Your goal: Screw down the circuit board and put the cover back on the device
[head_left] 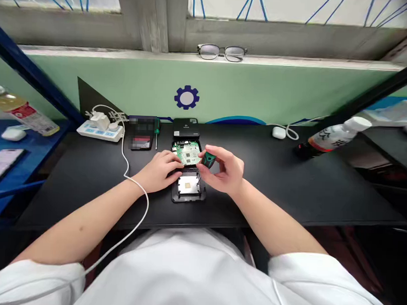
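My right hand (224, 169) is closed around the green and black handle of a screwdriver (209, 160), tilted with its shaft pointing down over the lower cover. On the black tabletop in front of me lies an opened black electronics case. Its upper part holds a green circuit board (188, 153). Nearer to me is the cover (188, 198), with a white metal plate (188, 185) in it. My left hand (163, 169) grips the case's left side where the two parts meet, fingers at the board's near corner and thumb by the plate.
Behind the board sits a black box (186, 128). To its left are a second screwdriver (156, 132), a dark case (141, 133) and a white power strip (100, 130). A white cable (127, 163) crosses my left forearm. A bottle (334, 137) leans at right; glasses (222, 52) rest on the ledge.
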A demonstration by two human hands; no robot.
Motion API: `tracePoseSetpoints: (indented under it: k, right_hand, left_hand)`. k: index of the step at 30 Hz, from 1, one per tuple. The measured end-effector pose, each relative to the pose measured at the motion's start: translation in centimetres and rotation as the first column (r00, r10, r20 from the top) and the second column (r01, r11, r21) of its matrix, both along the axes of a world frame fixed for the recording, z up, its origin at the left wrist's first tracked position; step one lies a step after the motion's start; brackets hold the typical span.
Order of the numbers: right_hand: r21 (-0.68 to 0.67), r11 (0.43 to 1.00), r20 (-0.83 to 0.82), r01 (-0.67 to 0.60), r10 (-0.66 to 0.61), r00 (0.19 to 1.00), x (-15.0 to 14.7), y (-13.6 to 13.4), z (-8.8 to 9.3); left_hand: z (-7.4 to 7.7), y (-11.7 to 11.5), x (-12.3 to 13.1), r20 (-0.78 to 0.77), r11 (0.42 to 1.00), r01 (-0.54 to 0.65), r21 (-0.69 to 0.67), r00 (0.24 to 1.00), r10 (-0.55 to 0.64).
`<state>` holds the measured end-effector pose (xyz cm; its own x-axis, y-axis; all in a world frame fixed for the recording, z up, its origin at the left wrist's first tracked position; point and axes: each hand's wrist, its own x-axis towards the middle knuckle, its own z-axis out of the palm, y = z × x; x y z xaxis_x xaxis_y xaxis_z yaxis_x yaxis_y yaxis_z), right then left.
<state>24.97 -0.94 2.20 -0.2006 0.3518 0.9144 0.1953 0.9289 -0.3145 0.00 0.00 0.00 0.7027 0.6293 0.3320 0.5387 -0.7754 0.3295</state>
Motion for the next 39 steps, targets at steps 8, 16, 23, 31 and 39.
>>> tracePoseSetpoints:
  k: [8,16,23,31,39]
  right_hand:
    - [0.003,1.000,0.038,0.019,-0.019,0.999,0.2,0.2,0.2]
    - [0.091,0.994,0.038,0.058,-0.061,0.997,0.0,0.6,-0.2]
    - [-0.006,0.998,0.006,-0.063,0.063,0.998,0.6,0.1,0.4]
    - [-0.114,0.990,-0.232,-0.085,0.057,0.971,-0.5,0.3,-0.2]
    - [-0.142,0.965,-0.199,-0.221,0.191,0.961,0.1,-0.4,-0.2]
  left_hand:
    - [-0.3,0.2,-0.2,0.009,0.999,-0.051,-0.013,0.999,0.051]
    - [-0.6,0.2,-0.1,0.012,0.998,-0.057,0.000,0.998,0.057]
    - [-0.4,0.2,-0.1,0.014,0.994,-0.106,0.011,0.994,0.105]
    - [-0.4,1.7,-1.2,0.252,0.861,-0.493,-0.124,0.823,0.508]
    - [-0.8,1.6,-0.7,0.230,0.888,-0.447,-0.109,0.858,0.460]
